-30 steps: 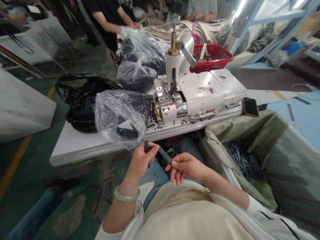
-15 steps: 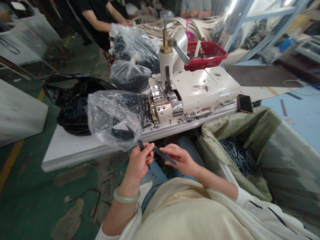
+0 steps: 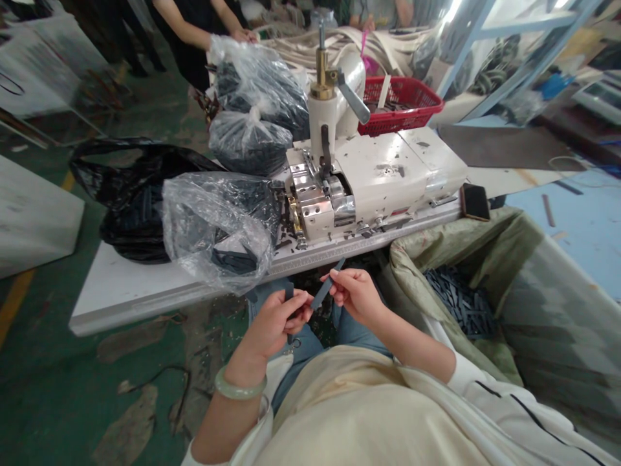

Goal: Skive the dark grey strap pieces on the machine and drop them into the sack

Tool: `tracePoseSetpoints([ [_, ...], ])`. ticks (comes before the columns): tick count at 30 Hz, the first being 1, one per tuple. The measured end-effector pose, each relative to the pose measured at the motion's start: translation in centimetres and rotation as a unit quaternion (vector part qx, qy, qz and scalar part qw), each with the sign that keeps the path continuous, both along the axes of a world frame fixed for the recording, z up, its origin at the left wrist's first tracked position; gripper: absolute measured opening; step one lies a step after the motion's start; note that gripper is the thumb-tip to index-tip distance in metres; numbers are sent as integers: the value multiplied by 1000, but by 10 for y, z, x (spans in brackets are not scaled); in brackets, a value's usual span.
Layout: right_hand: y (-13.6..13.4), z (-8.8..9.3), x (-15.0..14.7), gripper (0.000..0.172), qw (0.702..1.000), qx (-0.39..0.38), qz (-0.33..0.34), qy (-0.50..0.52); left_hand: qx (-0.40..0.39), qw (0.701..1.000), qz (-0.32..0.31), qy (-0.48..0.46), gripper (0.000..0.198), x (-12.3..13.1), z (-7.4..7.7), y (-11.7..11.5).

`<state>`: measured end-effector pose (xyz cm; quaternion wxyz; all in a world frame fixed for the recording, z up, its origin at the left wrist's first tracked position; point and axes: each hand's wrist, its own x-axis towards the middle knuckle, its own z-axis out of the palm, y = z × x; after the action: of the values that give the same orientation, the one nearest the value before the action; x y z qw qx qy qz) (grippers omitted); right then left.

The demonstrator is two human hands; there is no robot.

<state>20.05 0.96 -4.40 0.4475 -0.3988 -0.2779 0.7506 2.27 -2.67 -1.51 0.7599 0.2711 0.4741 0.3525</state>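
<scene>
Over my lap, my left hand is closed around a dark strip that stands upright in its fingers. A second dark blue-grey strip slants between the hands; my right hand pinches it near its middle, and its lower end is by my left fingertips. Whether the left fingers touch that end I cannot tell. Just beyond the hands lies an opened clear plastic bag with dark strips inside. Behind it stands a cream skiving-type machine with shiny metal parts and dark scraps on it.
To the right, a bin lined with green cloth holds many dark strips. A black bag sits at the table's left. A phone lies at the machine's right; a red basket stands behind. Other people's arms show at the back.
My right hand has closed on the second strip and swung it from slanting down right to slanting up right. My left hand has shifted slightly right with its strip.
</scene>
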Motion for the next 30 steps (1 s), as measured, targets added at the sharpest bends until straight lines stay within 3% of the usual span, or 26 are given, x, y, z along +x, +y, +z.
tracePoseSetpoints([
  [7,0,-6,-6,25,1000,27,13,-3,48,997,-39,47,30,6,-13,-2],
  [11,6,2,-9,30,996,15,74,37,59,995,-50,57,32,13,-20,-3],
  [13,21,9,-9,31,996,31,73,30,63,995,-45,60,32,13,-22,-1],
  [17,74,28,-6,33,997,70,-3,-15,54,997,-16,53,34,5,-23,3],
  [21,124,44,-5,30,999,29,-8,-38,45,998,-3,49,36,-2,-24,4],
  [24,140,48,-7,27,998,0,-35,-48,36,998,8,50,38,-5,-23,4],
  [30,147,46,-15,29,995,2,-80,-58,22,999,14,37,36,-8,-21,5],
])
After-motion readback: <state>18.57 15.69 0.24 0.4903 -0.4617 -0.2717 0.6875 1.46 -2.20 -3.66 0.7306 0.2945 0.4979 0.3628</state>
